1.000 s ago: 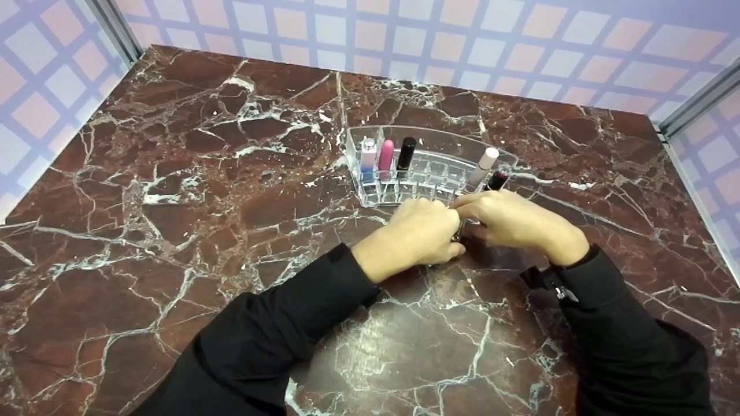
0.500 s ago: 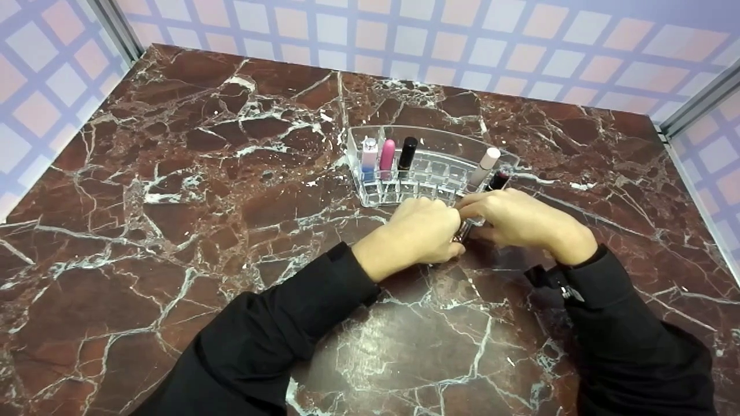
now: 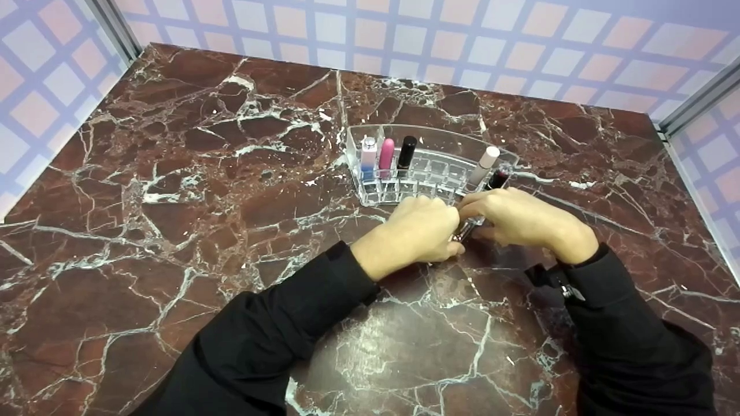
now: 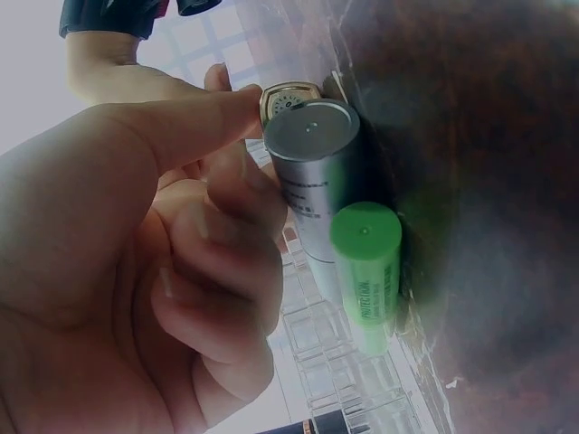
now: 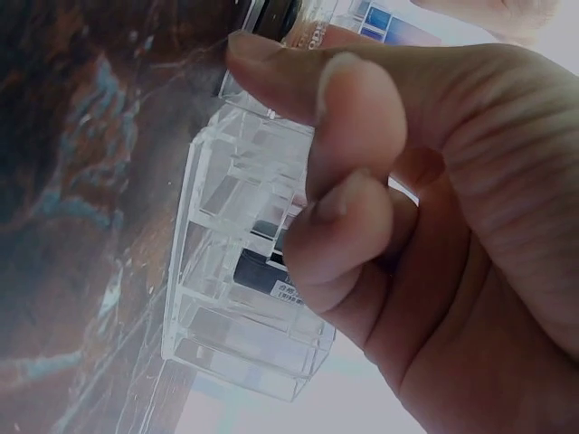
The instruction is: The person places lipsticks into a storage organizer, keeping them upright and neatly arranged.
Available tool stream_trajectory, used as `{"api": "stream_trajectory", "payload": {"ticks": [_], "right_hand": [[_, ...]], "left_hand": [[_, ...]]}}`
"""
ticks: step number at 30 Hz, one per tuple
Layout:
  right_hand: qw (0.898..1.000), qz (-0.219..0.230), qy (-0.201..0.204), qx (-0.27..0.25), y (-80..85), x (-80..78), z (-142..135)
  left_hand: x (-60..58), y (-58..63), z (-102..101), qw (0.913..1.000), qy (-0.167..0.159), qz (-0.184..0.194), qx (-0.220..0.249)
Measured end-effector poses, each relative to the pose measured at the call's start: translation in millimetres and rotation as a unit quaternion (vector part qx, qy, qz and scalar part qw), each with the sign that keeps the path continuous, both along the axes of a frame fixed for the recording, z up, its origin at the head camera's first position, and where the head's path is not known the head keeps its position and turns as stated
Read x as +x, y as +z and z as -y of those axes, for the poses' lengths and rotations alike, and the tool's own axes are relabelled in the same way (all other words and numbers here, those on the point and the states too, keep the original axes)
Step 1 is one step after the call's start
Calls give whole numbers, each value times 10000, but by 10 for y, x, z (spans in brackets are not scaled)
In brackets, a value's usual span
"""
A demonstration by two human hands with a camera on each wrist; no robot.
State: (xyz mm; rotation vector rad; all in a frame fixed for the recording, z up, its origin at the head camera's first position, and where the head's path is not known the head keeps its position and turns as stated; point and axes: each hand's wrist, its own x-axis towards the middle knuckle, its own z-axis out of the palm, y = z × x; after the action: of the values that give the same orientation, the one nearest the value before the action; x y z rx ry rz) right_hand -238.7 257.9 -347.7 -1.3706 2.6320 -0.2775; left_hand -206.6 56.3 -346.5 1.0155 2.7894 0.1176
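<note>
Both hands meet at the front right of a clear acrylic cosmetics organizer (image 3: 370, 200). Between them, a small gold-rimmed case (image 4: 288, 101) shows its end. My left hand (image 3: 425, 228) pinches this case at its edge with the thumb, its other fingers curled. Close beside these fingers are a silver tube (image 4: 312, 172) and a green tube (image 4: 366, 249). My right hand (image 3: 514, 222) pinches the case from the other side, thumb against a dark, clear-walled part (image 5: 279, 18); the fingers hide most of it.
Upright in the organizer stand a pink-and-blue tube (image 3: 368, 159), a pink lipstick (image 3: 386, 157), a black tube (image 3: 407, 153), a pale tube (image 3: 484, 166) and a black-capped item (image 3: 497, 180). A patterned wall (image 3: 381, 34) borders the marble-look table (image 3: 202, 242).
The right hand and wrist have shifted slightly right. A little more of the shiny item now shows between the hands, while the left hand stays almost in place.
</note>
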Motion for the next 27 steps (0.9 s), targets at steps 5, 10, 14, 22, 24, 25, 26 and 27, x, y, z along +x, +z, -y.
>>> {"api": "stream_trajectory", "payload": {"ticks": [5, 10, 14, 22, 24, 25, 26, 27], "right_hand": [[10000, -43, 28, -44, -9, -5, 4], [9998, -129, 85, -92, -21, -6, 7], [9998, -141, 102, -92, -15, 2, 9], [9998, -54, 110, -127, -6, 2, 2], [9998, -21, 106, -144, -4, 2, 0], [9998, 4, 99, -151, -2, 3, -1], [9998, 28, 90, -152, 1, 3, -1], [9998, 43, 75, -154, 3, 3, -1]], "left_hand": [[-4, -6, 10, 10000, -26, 36, 42], [-6, -9, 16, 9999, -110, -10, 40], [-8, -8, 12, 9999, -162, -2, 22], [-17, -14, 3, 9998, -179, 21, 31], [-16, -15, 4, 9998, -185, 21, 44], [-15, -17, 4, 9998, -193, 18, 47], [-15, -18, 4, 9998, -199, 15, 51], [-15, -20, 4, 9998, -204, 15, 57]]}}
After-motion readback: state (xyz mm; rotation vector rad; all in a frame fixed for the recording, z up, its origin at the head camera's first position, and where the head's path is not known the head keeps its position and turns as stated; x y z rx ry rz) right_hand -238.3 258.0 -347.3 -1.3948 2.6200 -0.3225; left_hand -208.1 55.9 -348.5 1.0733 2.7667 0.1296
